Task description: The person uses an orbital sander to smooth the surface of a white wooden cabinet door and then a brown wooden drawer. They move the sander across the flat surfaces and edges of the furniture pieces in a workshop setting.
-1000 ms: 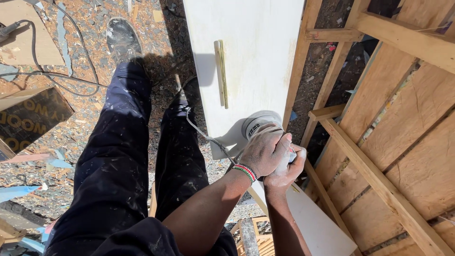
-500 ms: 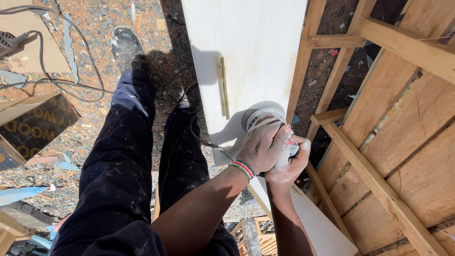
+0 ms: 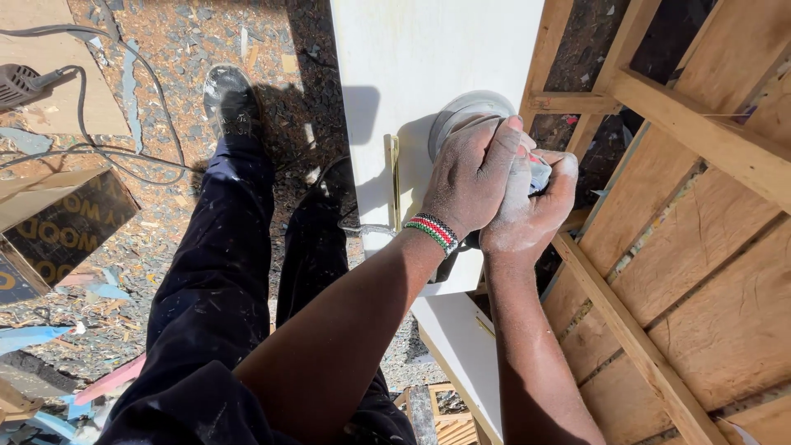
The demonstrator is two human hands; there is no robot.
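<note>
While both hands, left hand (image 3: 471,177) over right hand (image 3: 531,206), keep fingers clamped on the sander (image 3: 470,115), the white board (image 3: 428,58) runs lengthwise straight ahead beneath it.

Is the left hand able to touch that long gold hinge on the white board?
Probably yes. The left hand grips the round sander right beside the brass hinge, with only bare white board between them.

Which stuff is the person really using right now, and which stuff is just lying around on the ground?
In use:
- round sander, gripped by left hand and right hand
- white board under it
- brass hinge on that board

Lying about:
- another power tool with its cord, on cardboard
- dark printed box
- wood chips and scraps
</note>
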